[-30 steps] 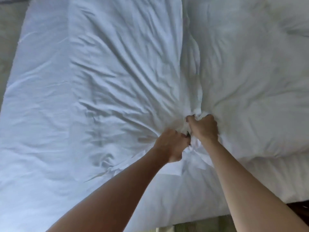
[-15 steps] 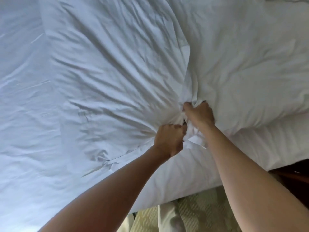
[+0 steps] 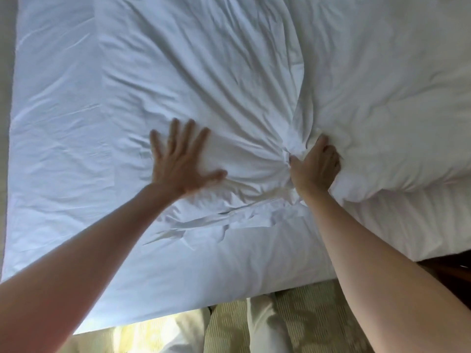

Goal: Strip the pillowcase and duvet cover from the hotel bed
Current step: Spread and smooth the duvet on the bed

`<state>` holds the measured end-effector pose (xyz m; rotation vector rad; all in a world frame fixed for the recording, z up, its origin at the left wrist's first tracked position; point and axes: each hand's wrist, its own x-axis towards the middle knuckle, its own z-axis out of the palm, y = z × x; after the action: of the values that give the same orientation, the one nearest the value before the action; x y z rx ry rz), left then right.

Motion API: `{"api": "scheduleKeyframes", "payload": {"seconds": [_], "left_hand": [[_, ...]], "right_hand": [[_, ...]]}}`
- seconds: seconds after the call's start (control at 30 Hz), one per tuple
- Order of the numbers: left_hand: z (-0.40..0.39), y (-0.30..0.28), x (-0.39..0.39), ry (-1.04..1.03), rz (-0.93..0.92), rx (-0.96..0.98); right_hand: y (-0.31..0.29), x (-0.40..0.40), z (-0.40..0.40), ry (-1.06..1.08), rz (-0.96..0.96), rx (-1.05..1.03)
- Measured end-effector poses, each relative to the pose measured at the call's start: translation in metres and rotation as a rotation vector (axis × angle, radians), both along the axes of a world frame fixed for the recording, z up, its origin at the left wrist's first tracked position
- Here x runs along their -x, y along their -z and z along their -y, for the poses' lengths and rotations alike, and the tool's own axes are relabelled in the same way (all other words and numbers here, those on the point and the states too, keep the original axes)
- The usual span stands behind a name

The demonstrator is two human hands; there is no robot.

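A white duvet cover (image 3: pixel 204 80) lies rumpled across the bed, its creases running toward a bunched knot near the middle. To its right the puffy white duvet (image 3: pixel 382 110) sits exposed. My right hand (image 3: pixel 314 168) is closed on the bunched fabric where cover and duvet meet. My left hand (image 3: pixel 181 159) hovers flat over the cover with fingers spread, holding nothing; it is blurred. No pillowcase can be told apart in this view.
The mattress edge (image 3: pixel 229 284) runs along the bottom, with patterned beige carpet (image 3: pixel 305 319) and my light trousers (image 3: pixel 262 324) below it. A dark wooden piece (image 3: pixel 456 271) shows at the lower right. A pale floor strip (image 3: pixel 5 123) borders the left.
My left hand has let go of the bunched fabric and swung left, opening flat over the cover. My right hand keeps its grip at the knot.
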<state>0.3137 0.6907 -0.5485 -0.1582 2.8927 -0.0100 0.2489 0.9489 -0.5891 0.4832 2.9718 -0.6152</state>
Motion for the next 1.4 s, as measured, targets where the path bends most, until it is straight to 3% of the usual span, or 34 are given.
{"api": "scheduleKeyframes", "payload": {"seconds": [0.13, 0.27, 0.3, 0.37, 0.43, 0.53, 0.67, 0.83, 1.23, 1.33, 1.4], "left_hand": [[0.014, -0.001, 0.009, -0.075, 0.271, -0.072], [0.017, -0.004, 0.022, -0.053, 0.483, -0.127], [0.017, -0.007, 0.025, -0.039, 0.538, -0.122], [0.027, -0.015, 0.029, 0.017, 0.642, -0.074], [0.041, -0.021, 0.032, 0.088, 0.739, 0.018], [0.049, -0.014, 0.024, 0.126, 0.794, 0.213], [0.036, 0.022, 0.014, 0.173, 0.678, 0.248], [0.035, 0.043, 0.013, 0.189, 0.609, 0.219], [0.045, 0.016, 0.047, 0.175, 0.774, 0.141], [0.051, -0.011, 0.058, 0.144, 0.558, 0.069], [0.057, -0.019, 0.065, 0.095, 0.242, 0.104]], "right_hand": [[-0.014, -0.006, 0.018, -0.173, -0.357, -0.141], [-0.034, 0.009, 0.075, -0.634, -0.529, -0.038], [-0.035, 0.013, 0.092, -0.746, -0.435, -0.031], [-0.033, 0.017, 0.115, -0.867, -0.042, -0.111], [-0.025, 0.027, 0.116, -0.868, 0.332, -0.228], [-0.021, 0.044, 0.105, -0.856, 0.637, -0.384], [-0.012, 0.049, 0.104, -0.807, 0.747, -0.567], [0.017, 0.031, 0.082, -0.859, 0.486, -0.563], [-0.031, 0.066, 0.122, -1.012, 0.640, -0.663], [-0.050, 0.085, 0.123, -1.043, 0.510, -0.473], [-0.057, 0.095, 0.121, -1.029, 0.260, -0.397]]}}
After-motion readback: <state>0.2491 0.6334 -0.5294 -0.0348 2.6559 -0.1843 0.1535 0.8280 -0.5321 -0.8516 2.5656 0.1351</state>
